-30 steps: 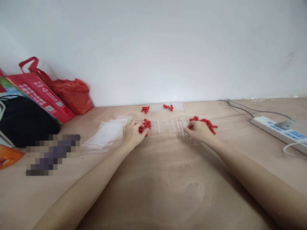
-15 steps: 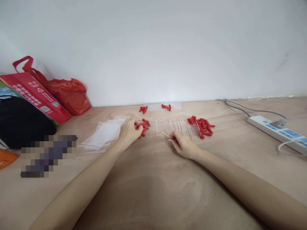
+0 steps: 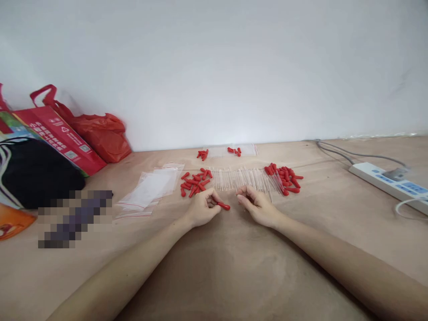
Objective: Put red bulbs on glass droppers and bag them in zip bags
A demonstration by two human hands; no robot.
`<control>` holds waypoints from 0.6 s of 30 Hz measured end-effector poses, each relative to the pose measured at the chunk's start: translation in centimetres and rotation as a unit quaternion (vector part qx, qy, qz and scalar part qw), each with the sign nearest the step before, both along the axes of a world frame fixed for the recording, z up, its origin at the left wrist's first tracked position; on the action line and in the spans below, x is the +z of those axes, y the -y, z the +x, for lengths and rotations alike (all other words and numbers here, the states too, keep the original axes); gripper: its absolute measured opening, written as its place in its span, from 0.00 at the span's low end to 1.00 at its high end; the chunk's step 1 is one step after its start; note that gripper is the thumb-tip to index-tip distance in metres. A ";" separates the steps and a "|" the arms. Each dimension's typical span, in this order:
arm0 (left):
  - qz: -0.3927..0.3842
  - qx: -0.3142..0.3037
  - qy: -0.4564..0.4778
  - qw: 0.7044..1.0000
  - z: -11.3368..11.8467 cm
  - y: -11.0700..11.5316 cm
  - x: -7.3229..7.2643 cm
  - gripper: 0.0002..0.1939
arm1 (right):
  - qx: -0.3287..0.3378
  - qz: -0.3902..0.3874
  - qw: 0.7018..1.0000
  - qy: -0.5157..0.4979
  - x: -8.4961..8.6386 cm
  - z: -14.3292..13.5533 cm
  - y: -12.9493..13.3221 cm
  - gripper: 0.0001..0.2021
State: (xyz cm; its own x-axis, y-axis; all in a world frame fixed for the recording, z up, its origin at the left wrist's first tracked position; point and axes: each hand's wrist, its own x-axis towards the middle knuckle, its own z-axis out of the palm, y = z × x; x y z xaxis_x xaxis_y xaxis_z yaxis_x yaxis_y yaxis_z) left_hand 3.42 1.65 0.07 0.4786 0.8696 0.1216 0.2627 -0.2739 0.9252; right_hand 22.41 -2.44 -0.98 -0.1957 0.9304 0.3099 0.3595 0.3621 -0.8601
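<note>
A red rubber bulb sticks out to the right from the pinched fingers of my left hand. Across a small gap, my right hand is closed with thumb and fingers together; what it holds is too small to make out. Behind both hands lies a row of thin clear tubes on the wooden table. Loose red bulbs are scattered at the row's left end. At its right end is another pile of red bulbs, with some tubes beside it.
Clear zip bags lie left of the bulbs. Near the wall are more bags with small red bulbs. A white power strip with cables is at right. Red bags, a black bag and a blurred dark item are at left.
My left hand has moved right and toward me from the left bulb pile, now with a red bulb in its fingers. The tube visible in my right hand before no longer shows clearly. The view has shifted slightly.
</note>
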 end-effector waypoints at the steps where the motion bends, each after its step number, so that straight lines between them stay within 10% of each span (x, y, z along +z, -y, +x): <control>1: 0.009 -0.005 -0.009 1.000 0.0 0.1 0.0 0.06 | 0.011 -0.026 0.999 -0.041 0.0 -0.3 0.0 0.08; 10: 0.022 -0.065 0.022 0.997 0.9 0.6 -0.1 0.05 | 0.125 -0.135 0.966 -0.179 0.3 -1.3 0.1 0.15; 18: 0.010 -0.040 0.082 0.996 0.4 0.3 -0.6 0.09 | 0.042 -0.086 0.991 -0.089 -0.5 0.1 -0.4 0.13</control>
